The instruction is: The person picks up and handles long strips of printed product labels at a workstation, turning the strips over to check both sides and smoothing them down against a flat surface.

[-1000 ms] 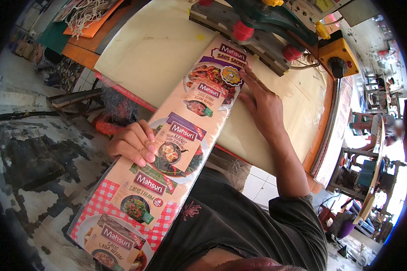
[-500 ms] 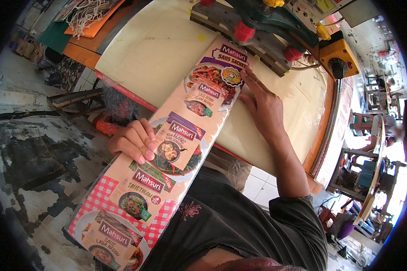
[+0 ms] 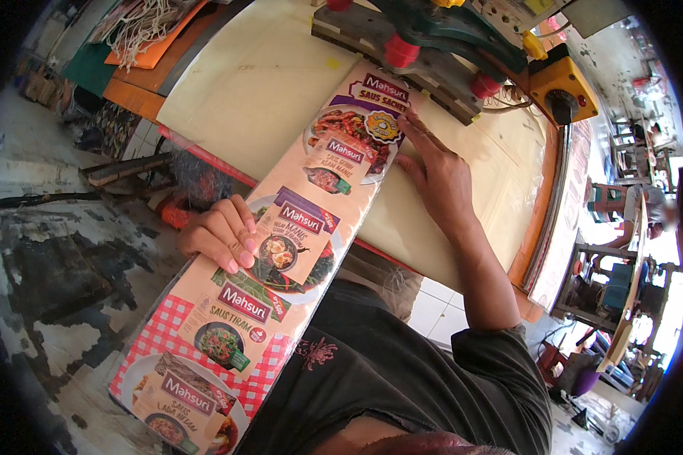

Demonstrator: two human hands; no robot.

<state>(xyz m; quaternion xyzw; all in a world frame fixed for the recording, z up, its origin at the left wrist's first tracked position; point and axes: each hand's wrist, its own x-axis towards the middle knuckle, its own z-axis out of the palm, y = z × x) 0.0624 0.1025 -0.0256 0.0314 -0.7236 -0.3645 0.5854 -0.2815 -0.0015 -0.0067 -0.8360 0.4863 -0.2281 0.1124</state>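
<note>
On printed strip (image 3: 281, 250): left fingers (image 3: 234, 241) curled, gripping edge; right fingers (image 3: 425, 138) (nearly straight) touching.

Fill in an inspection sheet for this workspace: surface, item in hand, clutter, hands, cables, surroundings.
Surface: cream-covered table, with a red front edge and a yellow mark.
Item in hand: long printed strip with food pictures, its far end at the dark bar of a green machine.
Clutter: pale strings and an orange sheet at upper left.
Hands: left hand has fingers over the strip's left edge, thumb hidden; right hand touches its right edge near the far end.
Cables: coiled wire beside the yellow control box.
Surroundings: patchy, worn floor at left; another person in the right background.
</note>
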